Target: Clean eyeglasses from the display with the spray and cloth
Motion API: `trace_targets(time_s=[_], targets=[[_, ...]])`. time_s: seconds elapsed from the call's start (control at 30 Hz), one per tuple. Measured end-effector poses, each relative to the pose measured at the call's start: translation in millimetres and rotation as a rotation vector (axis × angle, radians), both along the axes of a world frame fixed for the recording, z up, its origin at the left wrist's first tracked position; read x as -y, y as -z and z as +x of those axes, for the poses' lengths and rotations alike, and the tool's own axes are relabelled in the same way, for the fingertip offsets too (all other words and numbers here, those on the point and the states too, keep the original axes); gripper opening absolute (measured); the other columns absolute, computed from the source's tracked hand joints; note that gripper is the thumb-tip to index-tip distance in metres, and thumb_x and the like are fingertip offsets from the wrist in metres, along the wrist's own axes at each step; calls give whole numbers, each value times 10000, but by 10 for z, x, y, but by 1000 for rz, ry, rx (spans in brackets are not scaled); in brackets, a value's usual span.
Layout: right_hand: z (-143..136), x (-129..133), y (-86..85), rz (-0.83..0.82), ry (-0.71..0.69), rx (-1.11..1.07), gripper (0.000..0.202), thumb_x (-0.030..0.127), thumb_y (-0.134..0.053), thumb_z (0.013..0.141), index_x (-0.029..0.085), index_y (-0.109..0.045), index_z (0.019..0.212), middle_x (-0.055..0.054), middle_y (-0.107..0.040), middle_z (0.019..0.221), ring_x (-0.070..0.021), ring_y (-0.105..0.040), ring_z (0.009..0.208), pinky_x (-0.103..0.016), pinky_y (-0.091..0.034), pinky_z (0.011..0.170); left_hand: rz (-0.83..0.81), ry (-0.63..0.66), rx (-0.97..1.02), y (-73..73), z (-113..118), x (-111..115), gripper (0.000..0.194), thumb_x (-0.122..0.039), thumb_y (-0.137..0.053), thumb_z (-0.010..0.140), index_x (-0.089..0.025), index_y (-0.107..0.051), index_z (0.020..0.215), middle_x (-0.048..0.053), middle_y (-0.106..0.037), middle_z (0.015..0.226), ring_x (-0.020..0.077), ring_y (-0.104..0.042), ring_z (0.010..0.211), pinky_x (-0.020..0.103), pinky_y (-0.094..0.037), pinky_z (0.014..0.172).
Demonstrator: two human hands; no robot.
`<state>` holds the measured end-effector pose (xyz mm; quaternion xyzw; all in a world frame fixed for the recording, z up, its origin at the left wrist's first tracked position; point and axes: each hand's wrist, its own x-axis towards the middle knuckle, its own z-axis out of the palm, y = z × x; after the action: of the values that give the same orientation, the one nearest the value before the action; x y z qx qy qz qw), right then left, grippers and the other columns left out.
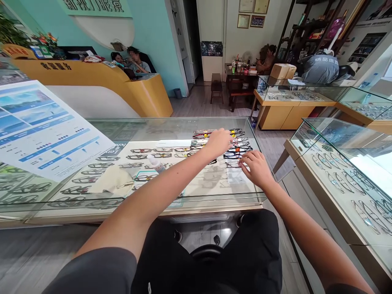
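Note:
Folded eyeglasses lie in a stacked column on the right part of a glass counter [211,188]. My left hand [218,143] reaches over the column, fingers bent together and pointing right; their tips are partly hidden, so what they grip does not show. Lower and to the right, my right hand [257,168] has its thumb and fingertips closed at the end of a thin-framed pair of eyeglasses [232,164]. Just above that pair is a dark-framed pair [230,156]. More eyeglasses [139,157] lie in rows to the left of my forearm.
A white bottle [156,163] and a beige cloth [113,179] rest on the counter. A large printed sheet [52,130] covers its left side. Another glass showcase [339,171] stands to the right. People sit behind an orange reception desk [92,77] and at a dark table [228,75].

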<state>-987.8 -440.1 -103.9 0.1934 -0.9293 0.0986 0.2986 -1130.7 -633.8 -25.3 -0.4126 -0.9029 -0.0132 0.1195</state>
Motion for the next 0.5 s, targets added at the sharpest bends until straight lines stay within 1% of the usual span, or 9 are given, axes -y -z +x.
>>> trace_targets(time_s=[0.07,0.17,0.23,0.33,0.5], targets=[[3,-5,1,-6,5,8,112,223,-637,1066,205,-747,1081,-96,-763,1194,-317,-614,1202,-494,-463,1075,14,49,83,15,7,-202,198,-345,-731,991,-247,-852,1113,69,-796,1192,289,-638,1169,409,-444,919],[1,-10,7,-16,12,30,113,216,-634,1066,209,-746,1078,-98,-764,1202,-318,-612,1214,-491,-464,1063,-4,74,97,80,-8,-390,172,-347,-765,959,-246,-861,1060,72,-800,1220,300,-621,1222,415,-448,974],[-6,-10,14,-23,17,38,108,216,-638,1065,210,-745,1076,-98,-762,1208,-320,-611,1221,-490,-466,1056,-13,59,77,128,-35,-446,140,-314,-761,950,-229,-864,992,90,-801,1193,310,-612,1212,427,-441,979],[-19,-9,25,-26,13,37,102,214,-642,1065,208,-743,1080,-97,-759,1214,-323,-609,1228,-493,-468,1058,6,34,83,175,-103,-484,140,-281,-739,949,-215,-860,923,106,-800,1128,313,-604,1179,434,-427,960],[-31,-10,30,-34,-1,39,95,191,-648,1053,210,-738,1077,-96,-761,1204,-320,-615,1227,-490,-472,1054,32,-5,78,177,-251,-531,150,-253,-721,944,-219,-861,904,108,-800,1095,315,-592,1163,441,-420,945]])
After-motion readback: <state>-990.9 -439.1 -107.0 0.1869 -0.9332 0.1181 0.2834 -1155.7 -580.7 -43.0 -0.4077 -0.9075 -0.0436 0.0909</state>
